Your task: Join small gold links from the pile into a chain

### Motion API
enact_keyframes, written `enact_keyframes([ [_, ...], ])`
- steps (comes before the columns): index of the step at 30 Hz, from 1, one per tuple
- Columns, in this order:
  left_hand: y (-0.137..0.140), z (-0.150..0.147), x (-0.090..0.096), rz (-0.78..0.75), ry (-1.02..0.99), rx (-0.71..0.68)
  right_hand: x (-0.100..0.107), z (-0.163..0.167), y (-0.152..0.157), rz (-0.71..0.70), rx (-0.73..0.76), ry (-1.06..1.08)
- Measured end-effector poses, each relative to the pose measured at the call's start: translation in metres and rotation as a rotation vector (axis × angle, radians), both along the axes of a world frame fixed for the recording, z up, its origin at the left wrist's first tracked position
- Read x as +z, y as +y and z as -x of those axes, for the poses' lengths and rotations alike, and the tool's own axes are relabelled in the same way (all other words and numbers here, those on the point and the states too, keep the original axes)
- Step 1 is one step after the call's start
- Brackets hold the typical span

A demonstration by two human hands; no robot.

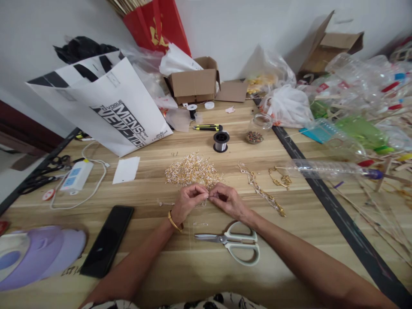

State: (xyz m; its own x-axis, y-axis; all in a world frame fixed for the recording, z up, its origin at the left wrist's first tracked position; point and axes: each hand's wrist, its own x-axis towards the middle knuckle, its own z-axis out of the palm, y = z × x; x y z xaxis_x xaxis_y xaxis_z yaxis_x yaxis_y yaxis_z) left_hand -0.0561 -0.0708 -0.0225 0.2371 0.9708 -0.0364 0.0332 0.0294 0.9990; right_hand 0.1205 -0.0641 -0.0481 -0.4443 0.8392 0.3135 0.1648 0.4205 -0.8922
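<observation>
My left hand, with a gold bracelet at its wrist, and my right hand meet at the near edge of a pile of small gold and clear beads. Thumb and forefinger are pinched together on each; whatever lies between the fingertips is too small to make out. A thin beaded strand reaches out left of my left hand. Below the hands lie a short beaded piece and white-handled scissors, blades pointing left. To the right rest several gold beaded strands and a gold chain.
Behind the beads stand a wire spool, a yellow-black utility knife and a glass jar. A black phone, power strip and white paper bag are on the left. Plastic bottles crowd the right.
</observation>
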Motion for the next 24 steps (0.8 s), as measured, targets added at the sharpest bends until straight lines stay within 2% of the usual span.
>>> enact_keyframes([
  [7, -0.0005, 0.0001, -0.0019, 0.048, -0.081, 0.047, -0.0007, 0.0004, 0.0006, -0.02, 0.014, 0.053],
  [12, 0.0003, 0.0001, -0.0012, 0.095, -0.079, 0.062, -0.0004, 0.0003, 0.0005, 0.024, 0.012, 0.029],
  [24, 0.0027, 0.0074, -0.0001, 0.034, -0.018, 0.067, -0.0034, 0.0011, -0.0022, 0.144, -0.013, 0.013],
])
